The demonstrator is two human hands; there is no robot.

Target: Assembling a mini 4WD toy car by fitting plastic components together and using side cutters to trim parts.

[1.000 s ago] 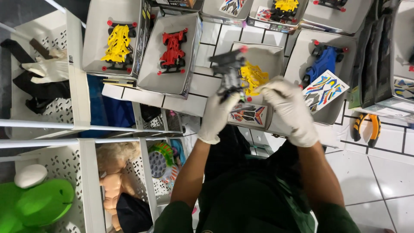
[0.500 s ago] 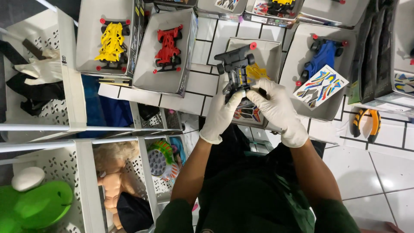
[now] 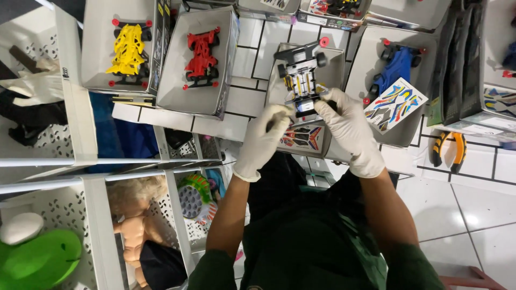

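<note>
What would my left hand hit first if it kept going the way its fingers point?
Most likely the toy car itself: the left hand already touches its near end, fingers aimed up the picture. Behind it sits the grey box, though depth is unclear.

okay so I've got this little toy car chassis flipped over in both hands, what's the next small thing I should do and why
Probably steady it and press down on the rear end. The toy car chassis is upside down over its open grey box, the right hand grips the rear from the side, and the left hand reaches its fingertips to the same spot. That suggests a part there needs seating; whether it is seated cannot be told.
</note>
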